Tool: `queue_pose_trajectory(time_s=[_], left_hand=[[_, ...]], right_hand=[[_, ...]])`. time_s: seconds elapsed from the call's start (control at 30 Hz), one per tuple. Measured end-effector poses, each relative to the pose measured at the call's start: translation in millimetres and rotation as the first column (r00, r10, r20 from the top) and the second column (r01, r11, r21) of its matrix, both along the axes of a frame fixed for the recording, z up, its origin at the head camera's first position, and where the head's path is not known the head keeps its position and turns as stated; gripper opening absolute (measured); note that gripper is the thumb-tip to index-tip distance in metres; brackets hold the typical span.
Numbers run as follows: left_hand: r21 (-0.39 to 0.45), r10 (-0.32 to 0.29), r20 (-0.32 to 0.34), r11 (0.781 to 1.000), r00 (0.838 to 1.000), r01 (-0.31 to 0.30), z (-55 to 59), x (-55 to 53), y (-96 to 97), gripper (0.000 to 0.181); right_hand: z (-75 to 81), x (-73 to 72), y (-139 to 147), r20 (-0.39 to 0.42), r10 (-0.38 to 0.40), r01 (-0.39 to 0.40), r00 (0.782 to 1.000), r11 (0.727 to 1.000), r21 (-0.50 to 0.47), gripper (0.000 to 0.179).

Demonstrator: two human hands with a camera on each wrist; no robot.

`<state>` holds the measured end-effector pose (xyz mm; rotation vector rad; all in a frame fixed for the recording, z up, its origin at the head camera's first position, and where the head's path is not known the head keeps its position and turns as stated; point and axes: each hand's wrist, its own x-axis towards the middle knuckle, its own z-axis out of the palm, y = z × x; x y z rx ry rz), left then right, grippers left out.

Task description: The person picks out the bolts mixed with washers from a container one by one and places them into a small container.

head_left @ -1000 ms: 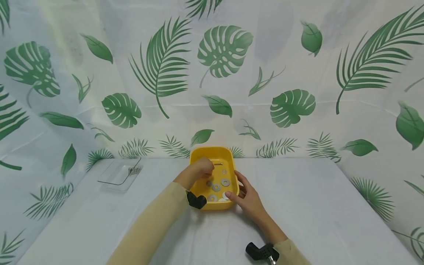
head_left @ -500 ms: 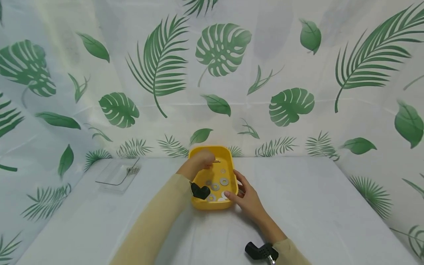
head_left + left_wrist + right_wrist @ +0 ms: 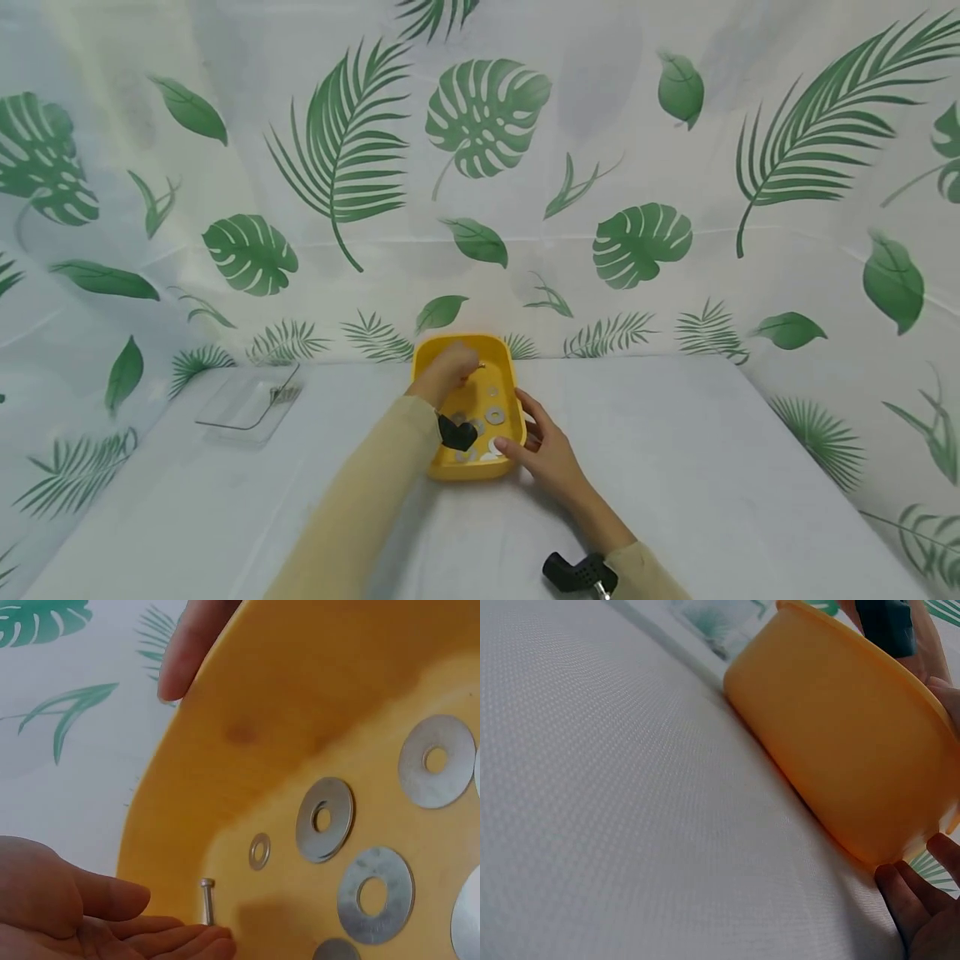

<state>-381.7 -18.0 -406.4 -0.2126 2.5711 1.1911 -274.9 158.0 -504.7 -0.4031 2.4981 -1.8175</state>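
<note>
A yellow plastic tray (image 3: 506, 358) lies on the white table. My left hand (image 3: 450, 367) reaches over its left side to the far part; in the left wrist view the fingers (image 3: 172, 941) are nearly straight, thumb apart. Their tips meet the lower end of a small metal screw (image 3: 208, 900), whose head shows; the contact is partly hidden. My right hand (image 3: 551, 462) holds the tray's right side, thumb inside and fingers outside. Several flat metal washers (image 3: 375, 895) of different sizes lie on the tray floor, with a small ring washer (image 3: 259, 851) near the screw.
To the left stands a clear plastic box (image 3: 247, 404) with small metal pieces in it and a dark line along its edge. A leaf-patterned cloth (image 3: 480, 242) hangs behind the table. Black wrist devices (image 3: 577, 573) sit on both forearms.
My left hand has moved farther toward the tray's far end, covering more of the screw. The right hand keeps its hold on the tray. The whole head view has shifted slightly.
</note>
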Motion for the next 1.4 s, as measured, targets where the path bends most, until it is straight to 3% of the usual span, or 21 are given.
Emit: queue_pose_trajectory(time_s=[0.07, 0.17, 0.23, 0.33, 0.43, 0.47, 0.6, 0.67, 0.7, 0.8, 0.83, 0.97, 1.03, 1.2, 1.4], left_hand=[[-0.005, 0.024, 0.002, 1.000, 1.000, -0.024, -2.1, 3.2, -1.6, 0.014], [-0.025, 0.028, -0.048, 0.999, 0.998, -0.029, -6.7, 5.6, -1.4, 0.005], [-0.014, 0.040, -0.060, 0.999, 0.997, -0.040, -10.6, 3.5, 1.6, 0.006], [0.031, 0.062, -0.060, 0.998, 0.996, -0.060, -21.1, -9.5, 7.6, 0.018], [0.095, 0.092, -0.091, 0.992, 0.992, -0.084, -32.0, -15.2, 9.8, 0.023], [0.119, 0.083, -0.126, 0.991, 0.989, -0.068, -45.6, -25.1, 8.4, 0.023], [0.233, 0.108, -0.130, 0.970, 0.986, -0.076, -56.8, -29.2, 10.7, 0.018], [0.337, 0.143, -0.093, 0.936, 0.985, -0.103, -58.2, -28.9, 13.8, 0.019], [0.382, 0.175, -0.052, 0.913, 0.983, -0.142, -47.5, -17.7, 16.4, 0.020], [0.507, 0.228, -0.029, 0.842, 0.973, -0.182, -42.4, -4.2, 19.3, 0.021], [0.523, 0.236, -0.024, 0.831, 0.972, -0.189, -41.1, -0.9, 19.7, 0.020], [0.514, 0.237, -0.012, 0.835, 0.971, -0.197, -40.4, 4.5, 20.0, 0.003], [0.486, 0.241, -0.014, 0.850, 0.970, -0.204, -42.5, 3.0, 21.4, 0.014], [0.462, 0.288, 0.006, 0.849, 0.958, -0.258, -47.5, -5.2, 25.7, 0.033], [0.468, 0.335, 0.021, 0.829, 0.942, -0.306, -47.2, -5.2, 27.4, 0.009]], right_hand=[[-0.1, 0.9, -1, -0.001, 0.002, -0.002, 1.000, 1.000, 0.003, 0.082], [0.7, 1.8, -2, -0.003, -0.003, 0.003, 1.000, 1.000, 0.006, 0.082], [1.4, 2.3, -2, -0.006, -0.003, 0.003, 1.000, 1.000, 0.007, 0.082], [1.6, 2.7, -2, -0.007, -0.005, 0.005, 1.000, 1.000, 0.009, 0.082], [1.4, 2.6, -2, -0.006, -0.007, 0.007, 1.000, 1.000, 0.005, 0.082], [1.3, 2.5, -2, -0.005, -0.007, 0.007, 1.000, 1.000, 0.006, 0.082], [1.2, 1.9, -3, -0.004, -0.008, 0.009, 1.000, 1.000, 0.008, 0.082], [0.8, 1.6, -3, -0.007, -0.010, 0.010, 1.000, 1.000, 0.009, 0.082], [0.5, 1.4, -3, -0.009, -0.012, 0.012, 1.000, 1.000, 0.009, 0.082], [-0.4, 1.1, -2, -0.013, -0.017, 0.017, 1.000, 1.000, 0.009, 0.082], [-0.9, 0.9, -2, -0.015, -0.015, 0.015, 1.000, 1.000, 0.006, 0.083], [-2.3, 0.8, -1, -0.015, -0.014, 0.014, 1.000, 1.000, -0.007, 0.082], [-2.9, 0.8, 0, -0.015, -0.012, 0.012, 1.000, 1.000, -0.010, 0.082], [-2.5, 1.5, 0, -0.009, -0.011, 0.011, 1.000, 1.000, -0.003, 0.082], [0.1, 2.0, -2, -0.005, -0.010, 0.010, 1.000, 1.000, 0.004, 0.082]])
